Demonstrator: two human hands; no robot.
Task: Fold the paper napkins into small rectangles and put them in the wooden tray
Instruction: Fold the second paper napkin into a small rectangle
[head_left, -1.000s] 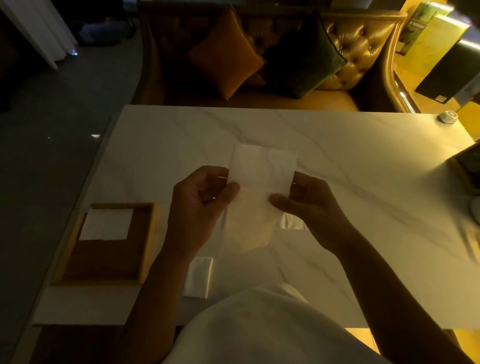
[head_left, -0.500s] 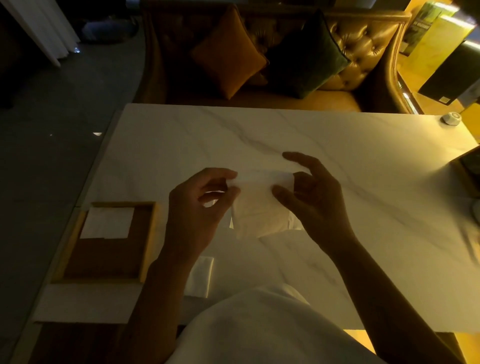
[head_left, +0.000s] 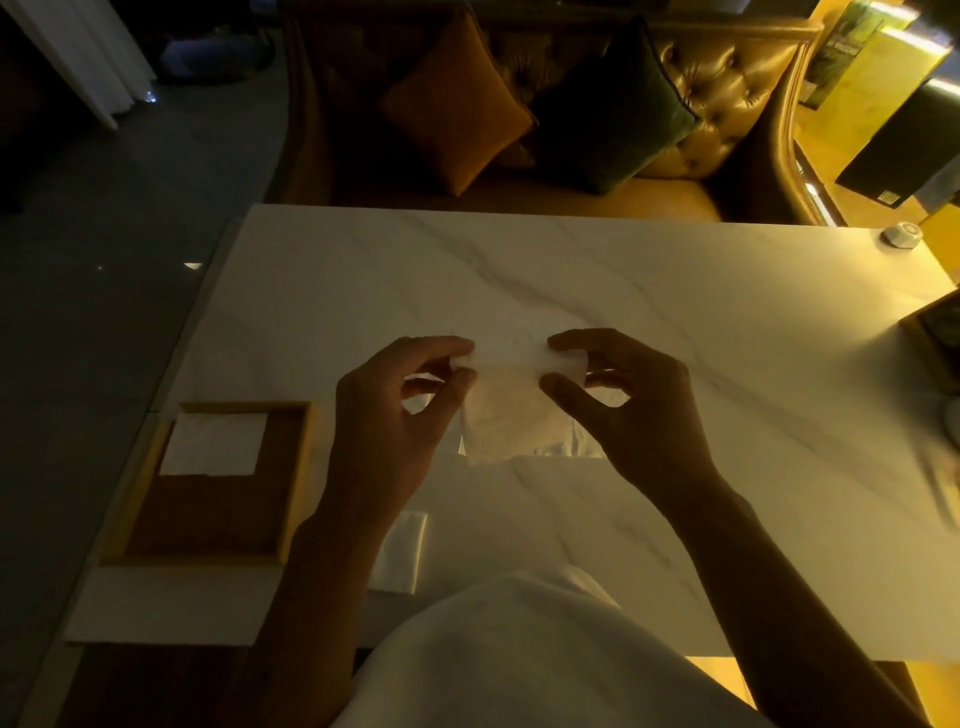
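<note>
I hold a white paper napkin (head_left: 511, 410) above the marble table (head_left: 571, 270), folded over so its top edge is a crease. My left hand (head_left: 395, 415) pinches the napkin's upper left corner and my right hand (head_left: 639, 405) pinches its upper right corner. The lower half hangs down between my hands. A wooden tray (head_left: 296, 488) lies at the table's front left with one folded white napkin (head_left: 215, 444) in its far left corner. Another white napkin (head_left: 402, 551) lies flat on the table beside my left forearm.
A tufted sofa with an orange cushion (head_left: 457, 104) and a dark green cushion (head_left: 613, 104) stands behind the table. A small round white object (head_left: 901, 236) sits at the far right corner. A dark box (head_left: 935, 338) is at the right edge.
The napkin's upper half has been folded down towards me, so it now shows about half its earlier height. Both hands shifted to pinch the new top corners.
</note>
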